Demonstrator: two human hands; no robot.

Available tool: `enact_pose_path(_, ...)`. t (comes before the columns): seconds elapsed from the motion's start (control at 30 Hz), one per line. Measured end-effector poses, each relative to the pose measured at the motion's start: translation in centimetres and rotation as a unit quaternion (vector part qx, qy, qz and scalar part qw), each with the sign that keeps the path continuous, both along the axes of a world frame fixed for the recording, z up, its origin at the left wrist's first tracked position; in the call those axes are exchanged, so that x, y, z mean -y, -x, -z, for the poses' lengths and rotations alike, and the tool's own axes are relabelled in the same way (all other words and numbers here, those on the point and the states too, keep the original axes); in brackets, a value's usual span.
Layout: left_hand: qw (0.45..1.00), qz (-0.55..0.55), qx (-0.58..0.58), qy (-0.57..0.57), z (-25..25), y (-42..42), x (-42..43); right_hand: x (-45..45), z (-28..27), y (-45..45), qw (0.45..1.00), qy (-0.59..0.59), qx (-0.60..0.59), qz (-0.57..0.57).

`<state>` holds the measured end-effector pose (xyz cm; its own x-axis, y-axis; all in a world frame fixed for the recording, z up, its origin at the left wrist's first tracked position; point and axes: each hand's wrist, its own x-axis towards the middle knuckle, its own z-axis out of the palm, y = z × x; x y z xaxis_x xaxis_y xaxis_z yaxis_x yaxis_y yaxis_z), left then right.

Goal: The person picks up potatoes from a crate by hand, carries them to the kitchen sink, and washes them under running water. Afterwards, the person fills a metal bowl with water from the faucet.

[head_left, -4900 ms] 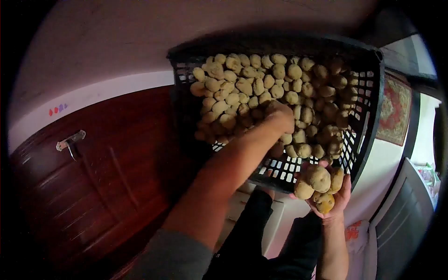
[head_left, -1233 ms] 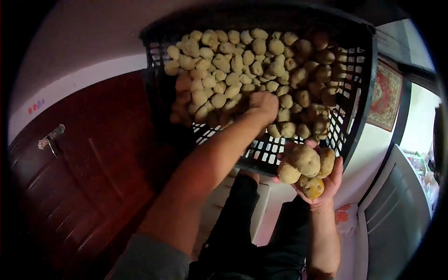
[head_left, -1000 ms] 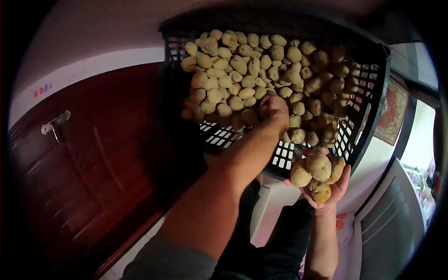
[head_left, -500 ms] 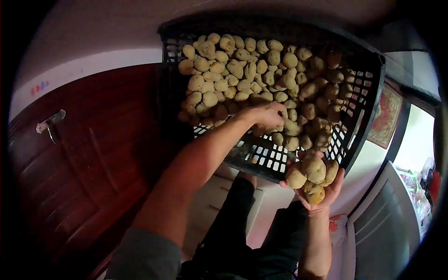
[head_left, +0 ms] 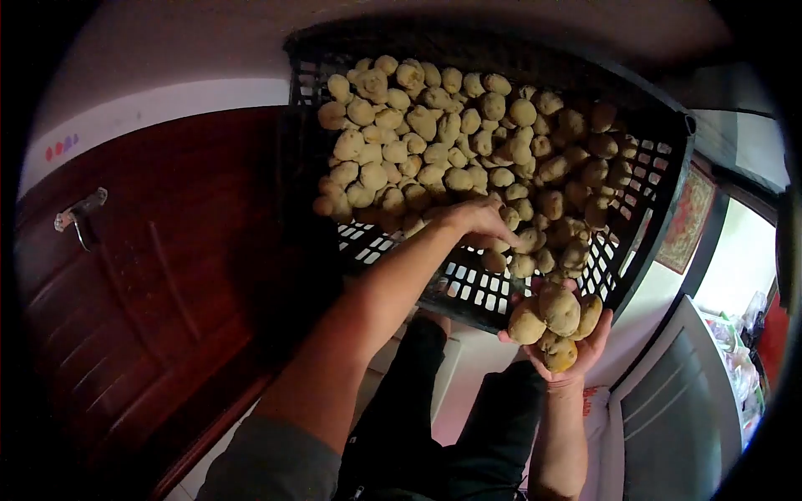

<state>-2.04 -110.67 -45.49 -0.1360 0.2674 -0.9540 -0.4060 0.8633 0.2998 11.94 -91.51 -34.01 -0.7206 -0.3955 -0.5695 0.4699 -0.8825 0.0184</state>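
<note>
Right of a dark red door (head_left: 180, 275), a black crate (head_left: 664, 204) holds loose potatoes (head_left: 422, 123), probably firm, dusty and light singly, best taken around the middle. At its near right corner, the right hand (head_left: 586, 355) cups four of them, fingers curled beneath; the left hand (head_left: 478, 220) dips into the pile, thumb parted, its grip unclear.

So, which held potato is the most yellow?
The lowest potato in the right hand, nearest the wrist; brighter yellow skin sets it apart from the duller potatoes above.
</note>
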Motion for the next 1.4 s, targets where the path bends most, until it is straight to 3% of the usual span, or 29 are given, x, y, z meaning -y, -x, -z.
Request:
enact_pose_path(0.13, 0.997, -0.069, -0.008, -0.036, -0.6, -0.3, -0.4, 0.3, -0.1, 0.4, 1.0, 0.007, -0.015, 0.007)
enact_pose_path(0.2, 0.996, -0.072, 0.044, -0.035, -0.4, -0.2, 0.4, 0.4, -0.1, 0.2, 1.0, 0.009, -0.02, 0.007)
enact_pose_path(0.27, 0.94, -0.2, 0.253, -0.113, 1.7, -1.5, 1.0, 0.1, 0.0, 0.0, 1.0, 0.003, -0.004, 0.005)
enact_pose_path(0.3, 0.939, -0.201, 0.254, -0.116, 1.9, -1.8, 1.0, 0.0, 0.0, 0.0, 1.0, 0.0, -0.003, 0.003)
enact_pose_path(0.4, 0.85, -0.452, 0.212, -0.168, 1.7, -2.2, 1.2, 0.3, 0.2, -0.1, 0.999, 0.043, -0.006, 0.033)
enact_pose_path(0.47, 0.825, -0.481, 0.249, -0.161, 0.6, -1.6, 1.1, 0.3, 0.0, -0.1, 0.999, 0.022, 0.018, 0.033)
enact_pose_path(0.53, 0.9, -0.408, 0.106, -0.111, 0.3, -1.6, 0.6, 0.1, -0.2, 0.1, 0.999, 0.017, 0.03, 0.028)
enact_pose_path(0.6, 0.905, -0.4, 0.092, -0.114, -0.1, -1.5, -0.2, -0.3, 0.4, -0.5, 1.0, 0.027, 0.013, 0.006)
enact_pose_path(0.7, 0.996, -0.076, -0.039, 0.001, -0.3, -0.1, -2.6, -0.1, 0.1, 0.0, 1.0, 0.028, 0.008, -0.003)
enact_pose_path(0.73, 0.997, -0.073, -0.037, -0.004, -0.5, -0.1, -3.9, 0.2, -0.4, 0.4, 1.0, 0.022, 0.018, 0.002)
enact_pose_path(0.8, 0.982, 0.134, -0.133, 0.016, -1.9, 0.3, -6.6, 0.3, -0.6, 0.4, 0.997, 0.054, 0.054, 0.03)
enact_pose_path(0.9, 0.963, 0.21, -0.157, 0.066, -3.0, 0.0, -8.9, 0.3, -0.9, 0.8, 0.991, 0.056, 0.115, 0.024)
enact_pose_path(0.93, 0.944, 0.257, -0.193, 0.073, -2.1, -0.8, -9.1, 0.1, -0.6, 0.8, 0.997, 0.047, 0.068, 0.009)
enact_pose_path(0.97, 0.943, 0.251, -0.205, 0.079, 1.2, -2.6, -9.0, 0.0, -0.3, 0.6, 0.996, 0.061, 0.057, 0.012)
enact_pose_path(1.2, 0.924, 0.339, -0.173, 0.034, -2.0, -1.4, -6.0, -0.4, -0.1, 1.1, 0.995, 0.08, 0.054, 0.019)
enact_pose_path(1.27, 0.962, 0.118, -0.233, 0.084, 0.1, -2.0, -3.6, -0.4, 0.0, 0.9, 0.993, 0.09, 0.069, 0.021)
enact_pose_path(1.3, 0.978, -0.045, -0.204, -0.019, 0.3, -2.3, -1.3, -0.4, -0.4, 1.2, 0.994, 0.09, 0.052, 0.02)
enact_pose_path(1.33, 0.977, -0.043, -0.208, -0.016, 0.3, -2.7, 0.2, -0.4, -0.5, 1.2, 0.994, 0.093, 0.049, 0.021)
enact_pose_path(1.4, 0.955, -0.278, -0.096, 0.049, -0.4, -2.8, 2.1, -0.4, -0.3, 1.4, 0.992, 0.103, 0.068, 0.008)
